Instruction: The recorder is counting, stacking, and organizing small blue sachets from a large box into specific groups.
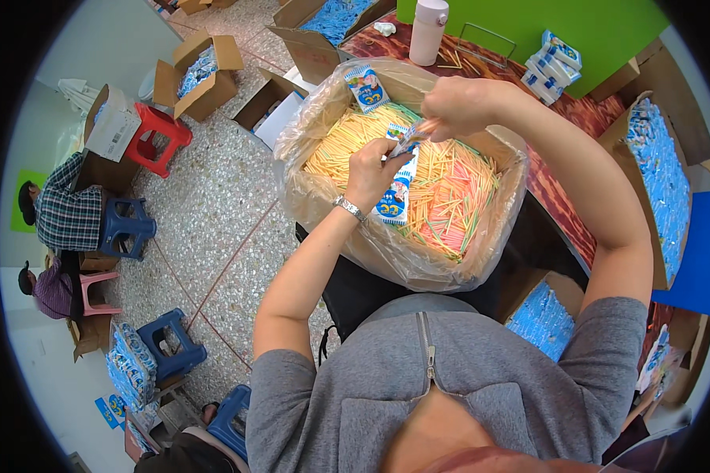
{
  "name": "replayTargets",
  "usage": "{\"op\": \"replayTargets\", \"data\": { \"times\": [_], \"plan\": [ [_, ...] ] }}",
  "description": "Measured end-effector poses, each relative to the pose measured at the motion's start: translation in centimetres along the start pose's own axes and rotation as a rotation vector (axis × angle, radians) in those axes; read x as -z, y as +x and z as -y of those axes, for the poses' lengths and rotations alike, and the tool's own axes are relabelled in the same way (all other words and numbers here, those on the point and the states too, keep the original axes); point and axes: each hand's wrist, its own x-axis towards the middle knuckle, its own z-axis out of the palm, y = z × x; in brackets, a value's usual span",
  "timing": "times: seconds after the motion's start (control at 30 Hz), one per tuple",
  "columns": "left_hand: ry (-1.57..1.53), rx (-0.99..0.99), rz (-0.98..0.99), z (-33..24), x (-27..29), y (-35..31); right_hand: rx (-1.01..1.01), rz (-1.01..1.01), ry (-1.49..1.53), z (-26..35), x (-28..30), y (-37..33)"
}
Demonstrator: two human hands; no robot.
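Observation:
My left hand [369, 175] is closed on a small blue-and-white plastic packet [405, 143], tilted upward. At the packet's upper end, my right hand [459, 107] is pinched round what looks like a small bunch of thin sticks [428, 128], partly hidden by the fingers. Both hands are above a large carton lined with clear plastic [290, 162]. Loose thin sticks [450, 201] in yellow, orange, pink and green fill it. Two more blue-and-white packets lie on the sticks: one packet [392, 202] beneath my left hand, another packet [367, 88] at the far left.
Behind the carton, a red-patterned table [481, 69] bears a pale pink flask [428, 31] and a pile of packets [552, 67]. Cartons of blue packets [656, 181] stand at the right. Leftward are a red stool [159, 138], blue stools [170, 344] and two seated people.

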Motion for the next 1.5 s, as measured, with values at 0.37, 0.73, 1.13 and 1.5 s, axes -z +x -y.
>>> {"op": "replayTargets", "data": {
  "times": [0.37,0.73,1.13,1.5],
  "plan": [
    [-0.498,0.205,0.079,0.0,0.0,1.1,0.221,-0.645,0.539,-1.4,-4.6,-0.3],
    [-0.139,0.386,0.0,8.0,0.7,6.7,-0.066,-0.998,0.646,-3.3,-15.0,8.0],
    [-0.026,0.561,-0.076,12.2,-0.6,9.2,-0.115,-0.553,0.396,3.9,-18.1,7.9],
    [0.061,0.298,0.025,4.7,2.6,4.1,0.001,-0.757,0.541,2.7,-19.1,8.8]
  ]
}}
